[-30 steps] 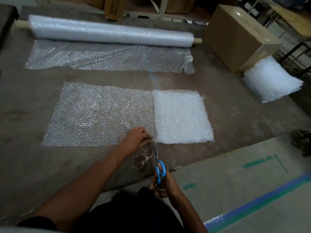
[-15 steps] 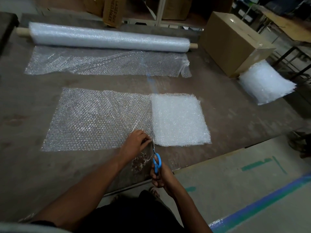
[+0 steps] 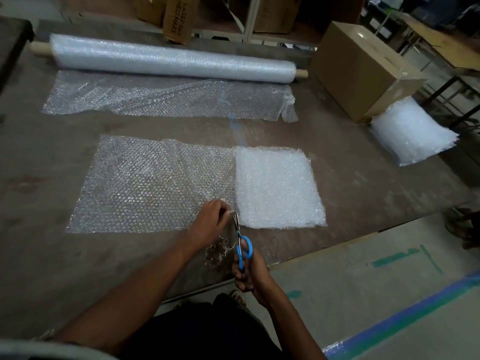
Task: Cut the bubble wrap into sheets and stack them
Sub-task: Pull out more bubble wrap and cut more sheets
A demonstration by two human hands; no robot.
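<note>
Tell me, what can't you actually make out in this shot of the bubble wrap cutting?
Head view only:
- Scissors: blade tips blur at the bubble wrap strip edge; whether cutting has started is unclear.
- Right hand: its fingers cover the lower handle loop.
- Left hand: its fingertips hide their hold.
- Small stack: sheet count unreadable.

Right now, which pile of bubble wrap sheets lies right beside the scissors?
The white pile adjoining the clear strip, at the scissors; the other sits by the cardboard box.
</note>
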